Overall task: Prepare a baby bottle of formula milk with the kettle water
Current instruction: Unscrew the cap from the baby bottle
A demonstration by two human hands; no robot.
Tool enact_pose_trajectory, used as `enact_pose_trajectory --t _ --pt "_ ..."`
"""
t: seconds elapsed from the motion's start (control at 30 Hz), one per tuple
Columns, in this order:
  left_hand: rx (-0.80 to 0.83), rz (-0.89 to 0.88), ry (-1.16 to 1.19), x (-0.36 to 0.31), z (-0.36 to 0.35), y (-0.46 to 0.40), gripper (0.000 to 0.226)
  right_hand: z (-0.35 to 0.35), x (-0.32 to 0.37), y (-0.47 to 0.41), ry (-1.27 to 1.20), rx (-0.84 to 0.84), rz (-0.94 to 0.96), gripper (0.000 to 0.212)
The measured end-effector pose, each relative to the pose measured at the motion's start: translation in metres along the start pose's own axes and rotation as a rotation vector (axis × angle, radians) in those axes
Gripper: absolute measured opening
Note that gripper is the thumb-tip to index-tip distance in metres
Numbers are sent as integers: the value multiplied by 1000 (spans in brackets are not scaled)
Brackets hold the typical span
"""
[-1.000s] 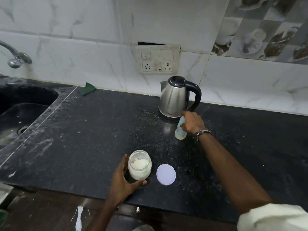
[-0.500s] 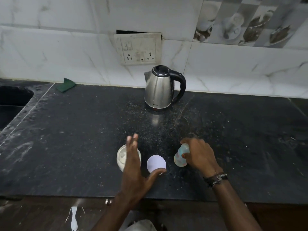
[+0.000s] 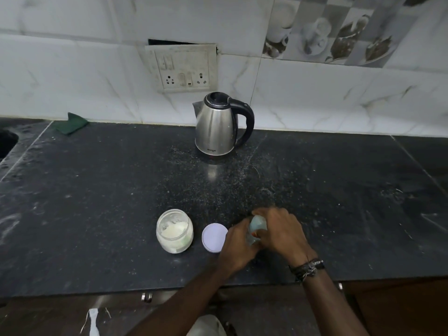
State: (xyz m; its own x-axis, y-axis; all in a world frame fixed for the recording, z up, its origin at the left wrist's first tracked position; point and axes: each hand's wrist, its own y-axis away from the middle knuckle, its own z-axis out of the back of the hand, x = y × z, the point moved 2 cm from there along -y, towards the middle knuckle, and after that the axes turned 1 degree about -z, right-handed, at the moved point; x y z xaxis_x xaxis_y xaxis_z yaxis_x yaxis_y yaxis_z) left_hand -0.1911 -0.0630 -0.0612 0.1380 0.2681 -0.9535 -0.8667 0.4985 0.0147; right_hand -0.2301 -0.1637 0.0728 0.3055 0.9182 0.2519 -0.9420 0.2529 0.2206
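A small pale blue baby bottle (image 3: pixel 256 227) stands near the front of the black counter (image 3: pixel 97 195). My right hand (image 3: pixel 281 232) wraps its top and right side. My left hand (image 3: pixel 236 248) grips its lower left side. Most of the bottle is hidden between the two hands. An open glass jar of white formula powder (image 3: pixel 174 230) stands to the left, and its round white lid (image 3: pixel 214 237) lies flat between jar and bottle. The steel kettle (image 3: pixel 218 128) with a black handle stands at the back by the wall.
A wall socket panel (image 3: pixel 183 69) sits above the kettle. A green scouring pad (image 3: pixel 71 122) lies at the back left, and the sink edge (image 3: pixel 8 141) shows at the far left. Powder specks dust the counter in front of the kettle. Cabinet knobs (image 3: pixel 146 297) are below the front edge.
My right hand brought the bottle from beside the kettle to the front, right of the lid. My left hand left the jar and took hold of the bottle.
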Motion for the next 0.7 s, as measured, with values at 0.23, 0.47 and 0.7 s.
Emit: enact_pose_trajectory --t 0.23,0.47,0.7 --pt "-14 -87 -67 0 4 -6 64 5 -1 -8 -54 2 -52 46" --pt "15 -78 -72 4 6 -8 34 -2 18 -12 140 9 -151 62" --pt "45 -104 -21 7 8 -12 36 9 4 -15 266 50 83 30"
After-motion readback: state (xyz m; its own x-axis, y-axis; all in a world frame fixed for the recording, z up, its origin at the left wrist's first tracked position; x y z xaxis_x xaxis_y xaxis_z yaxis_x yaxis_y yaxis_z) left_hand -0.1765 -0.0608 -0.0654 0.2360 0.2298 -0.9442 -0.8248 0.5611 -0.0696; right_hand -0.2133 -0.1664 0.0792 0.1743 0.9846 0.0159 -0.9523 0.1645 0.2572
